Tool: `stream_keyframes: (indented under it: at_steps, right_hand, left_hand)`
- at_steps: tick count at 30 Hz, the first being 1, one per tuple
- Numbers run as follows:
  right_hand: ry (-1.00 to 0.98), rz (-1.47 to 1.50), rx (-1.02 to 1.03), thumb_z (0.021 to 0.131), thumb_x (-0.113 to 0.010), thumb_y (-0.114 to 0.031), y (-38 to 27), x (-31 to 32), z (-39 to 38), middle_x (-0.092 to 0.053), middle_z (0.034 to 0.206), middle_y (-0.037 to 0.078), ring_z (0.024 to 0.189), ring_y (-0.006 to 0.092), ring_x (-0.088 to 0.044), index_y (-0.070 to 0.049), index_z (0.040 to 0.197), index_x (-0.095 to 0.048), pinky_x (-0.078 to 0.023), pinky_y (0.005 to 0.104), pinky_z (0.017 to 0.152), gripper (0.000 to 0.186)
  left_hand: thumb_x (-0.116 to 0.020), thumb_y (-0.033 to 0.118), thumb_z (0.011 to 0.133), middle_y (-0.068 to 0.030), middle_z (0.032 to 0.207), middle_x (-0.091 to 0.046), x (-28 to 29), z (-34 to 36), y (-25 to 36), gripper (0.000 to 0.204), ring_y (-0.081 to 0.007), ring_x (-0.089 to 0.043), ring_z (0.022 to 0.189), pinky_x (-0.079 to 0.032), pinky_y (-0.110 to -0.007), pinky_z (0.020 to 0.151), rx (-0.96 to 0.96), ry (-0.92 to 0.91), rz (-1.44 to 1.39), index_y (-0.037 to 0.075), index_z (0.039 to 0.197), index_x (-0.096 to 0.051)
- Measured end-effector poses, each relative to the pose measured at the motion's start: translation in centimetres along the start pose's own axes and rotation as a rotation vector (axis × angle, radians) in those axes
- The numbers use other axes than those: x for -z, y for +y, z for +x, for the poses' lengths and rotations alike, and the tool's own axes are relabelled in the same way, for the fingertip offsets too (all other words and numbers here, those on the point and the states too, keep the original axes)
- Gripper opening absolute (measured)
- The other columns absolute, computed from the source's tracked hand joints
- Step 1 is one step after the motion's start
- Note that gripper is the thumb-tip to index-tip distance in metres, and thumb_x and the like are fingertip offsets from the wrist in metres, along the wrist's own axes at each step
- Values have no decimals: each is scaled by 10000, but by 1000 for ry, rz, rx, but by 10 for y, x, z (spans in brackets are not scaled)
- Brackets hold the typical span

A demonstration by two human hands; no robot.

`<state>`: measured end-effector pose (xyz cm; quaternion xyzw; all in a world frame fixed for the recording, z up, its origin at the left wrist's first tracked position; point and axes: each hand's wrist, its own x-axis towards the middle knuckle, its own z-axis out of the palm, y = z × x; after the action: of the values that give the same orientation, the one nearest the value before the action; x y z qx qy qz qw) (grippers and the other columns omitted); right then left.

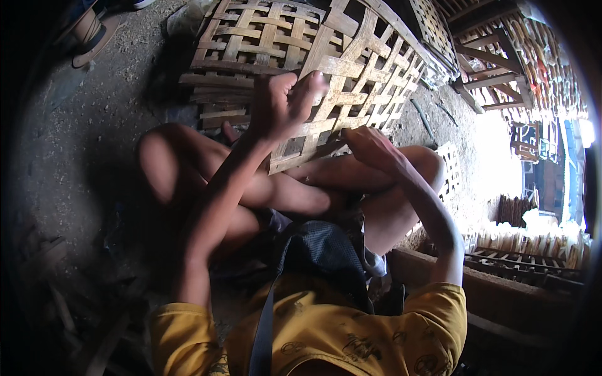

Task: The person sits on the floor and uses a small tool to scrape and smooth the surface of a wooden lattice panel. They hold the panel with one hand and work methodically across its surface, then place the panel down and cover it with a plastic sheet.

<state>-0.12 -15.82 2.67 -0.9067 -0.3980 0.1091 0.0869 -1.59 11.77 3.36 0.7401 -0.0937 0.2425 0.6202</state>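
A loosely woven bamboo panel (360, 66) with open square gaps leans up in front of me, its near edge over my crossed legs. My left hand (282, 106) is raised in front of the panel's left part. Its fingers are curled, with one digit pointing up and slightly blurred; whatever they hold, if anything, is hidden. At the panel's near edge, my right hand (369, 147) is closed around the bamboo, fingers partly out of sight beneath it.
Another woven panel (251, 37) lies behind on a stack of bamboo pieces (216, 106). A hat-like object (94, 34) sits far left on the dirt floor. Wooden frames (495, 69) stand far right, and a wooden beam (476, 282) runs beside my right arm.
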Motion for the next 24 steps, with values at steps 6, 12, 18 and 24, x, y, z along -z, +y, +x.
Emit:
stream_keyframes:
  at_steps: [6, 12, 18, 24]
  right_hand:
    - [104, 69, -33, 968, -561, -74, -5, -3, -3, -616, 724, 199, 667, 400, -639, -41, 960, -556, -489, 475, 571, 34]
    - [21, 30, -282, 991, -616, -256, 19, 2, -34, -679, 778, 182, 789, 388, -689, -69, 982, -625, -527, 504, 726, 187]
    - [101, -117, -445, 994, -603, -335, 63, 2, -65, -709, 928, 189, 973, 380, -675, -72, 1033, -658, -500, 480, 914, 272]
    - [-30, 119, -377, 1035, -526, -269, 72, -1, -45, -682, 1029, 203, 1019, 401, -637, -39, 1078, -669, -483, 495, 919, 274]
  left_hand:
    - [-624, 313, 1022, -104, 778, -774, -5, 5, -11, 409, -62, -515, 417, -391, -251, 406, -8, 1, -28, -53, 904, -764]
    - [-614, 285, 1033, -110, 833, -787, -6, 3, -22, 384, -38, -508, 428, -389, -229, 405, -24, -13, -34, -51, 920, -760]
    - [-617, 303, 1034, -117, 860, -788, -10, 3, -16, 395, -30, -504, 432, -387, -206, 408, 9, 11, -117, -61, 958, -752]
    - [-611, 316, 1032, -138, 903, -788, -6, 3, -11, 420, -47, -557, 470, -418, -200, 419, 108, -27, -61, -79, 965, -736]
